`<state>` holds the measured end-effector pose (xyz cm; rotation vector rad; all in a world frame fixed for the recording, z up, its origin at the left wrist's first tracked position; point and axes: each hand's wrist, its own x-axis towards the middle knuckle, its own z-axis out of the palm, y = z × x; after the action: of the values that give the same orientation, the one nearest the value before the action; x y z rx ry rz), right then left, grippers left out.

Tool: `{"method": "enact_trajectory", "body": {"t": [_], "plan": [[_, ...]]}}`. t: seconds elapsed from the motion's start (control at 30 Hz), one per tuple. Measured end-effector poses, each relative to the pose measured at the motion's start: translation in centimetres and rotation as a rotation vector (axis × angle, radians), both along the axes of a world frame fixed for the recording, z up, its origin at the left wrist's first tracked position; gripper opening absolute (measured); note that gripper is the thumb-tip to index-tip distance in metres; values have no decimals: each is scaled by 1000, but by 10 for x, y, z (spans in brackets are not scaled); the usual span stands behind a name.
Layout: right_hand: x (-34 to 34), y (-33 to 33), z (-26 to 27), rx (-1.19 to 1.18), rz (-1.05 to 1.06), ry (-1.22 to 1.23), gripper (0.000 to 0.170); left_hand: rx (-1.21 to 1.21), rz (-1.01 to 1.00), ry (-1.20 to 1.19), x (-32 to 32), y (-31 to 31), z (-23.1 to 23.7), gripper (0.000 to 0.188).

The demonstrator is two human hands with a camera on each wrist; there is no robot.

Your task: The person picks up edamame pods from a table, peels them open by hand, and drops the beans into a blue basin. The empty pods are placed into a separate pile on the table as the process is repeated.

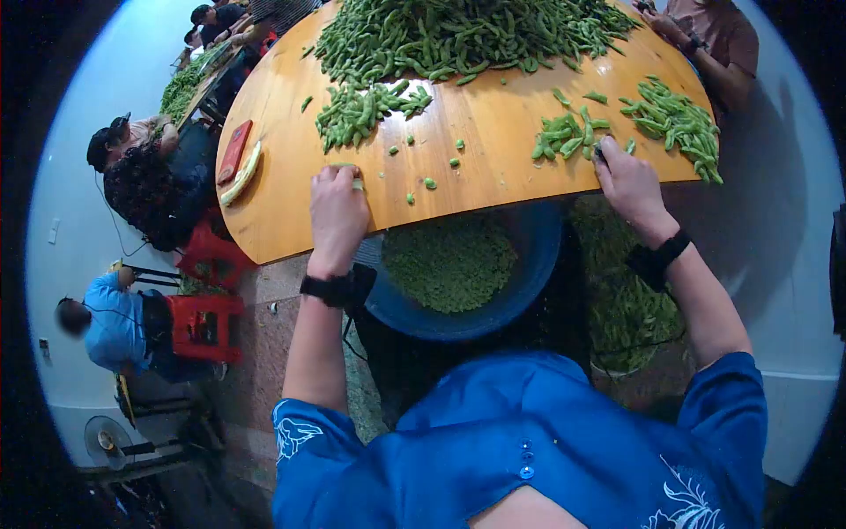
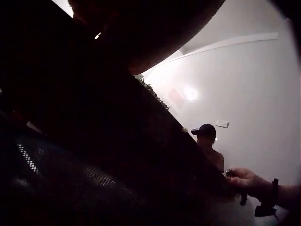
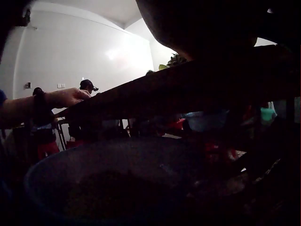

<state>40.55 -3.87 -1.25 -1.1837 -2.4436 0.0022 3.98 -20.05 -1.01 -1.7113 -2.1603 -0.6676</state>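
At the table's near edge, my left hand (image 1: 339,212) has its fingers curled, and a bit of pale green pod (image 1: 357,184) shows beside them. The right wrist view also shows this left hand (image 3: 70,97) at the edge. My right hand (image 1: 633,187) is bent over the right part of the edge, just below a small group of green pods (image 1: 564,135); something dark is at its fingertips. In the left wrist view the right hand (image 2: 249,181) is dim, and whether it grips anything is unclear. Several loose beans (image 1: 430,183) lie between the hands.
A large pod heap (image 1: 458,40) covers the far side of the wooden table (image 1: 485,163), with smaller piles left and right. A red object (image 1: 233,152) lies at left. Below the edge stands a blue basin (image 1: 538,273) holding green beans. Other people sit at left; one is at far right.
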Motion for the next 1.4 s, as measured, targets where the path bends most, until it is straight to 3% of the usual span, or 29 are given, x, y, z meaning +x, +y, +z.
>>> {"method": "enact_trajectory", "body": {"t": [0.03,0.1,0.13,0.2,0.3,0.33,0.37,0.43,0.47,0.67,0.93,1.03,1.1,1.23,1.3,1.33,1.4], "plan": [[-1,0,0,-2,-2,-1,18,-2,-2,-1,5,-2,1,21],[0,-3,1,6,-16,-4,17,-19,-260,-133,24,-12,4,15],[0,-3,2,8,-19,-2,17,-17,-264,-130,37,-14,9,15],[-1,-6,2,35,7,50,16,-94,-501,-436,60,-19,16,15],[-1,-7,5,12,-15,31,16,-38,-504,-627,54,3,19,17],[0,-6,5,17,-17,33,16,-105,-374,-506,52,9,28,21],[0,-6,4,26,14,66,16,-102,-377,-503,43,19,23,21],[0,-7,1,38,46,99,16,-9,-375,-243,21,42,-2,29],[0,-6,-1,52,45,94,16,-116,-398,-403,17,49,-7,39],[2,-2,-4,58,30,61,17,-187,-659,-475,41,73,-6,35],[-2,-15,10,4,53,111,15,-238,-908,-552,100,7,4,30],[-13,-41,20,-68,152,122,11,-244,-905,-471,107,-10,8,30],[-27,-64,23,-241,267,257,12,-214,-878,-537,100,-14,9,28],[-45,-95,16,-455,310,368,28,7,-304,-213,41,-14,29,25],[-49,-96,16,-433,419,450,30,22,-82,-122,-2,-6,22,25],[-48,-95,21,-435,418,450,30,19,-82,-122,-21,-1,16,25],[-46,-85,37,-656,393,434,30,14,-90,-10,-46,8,12,23]]}}
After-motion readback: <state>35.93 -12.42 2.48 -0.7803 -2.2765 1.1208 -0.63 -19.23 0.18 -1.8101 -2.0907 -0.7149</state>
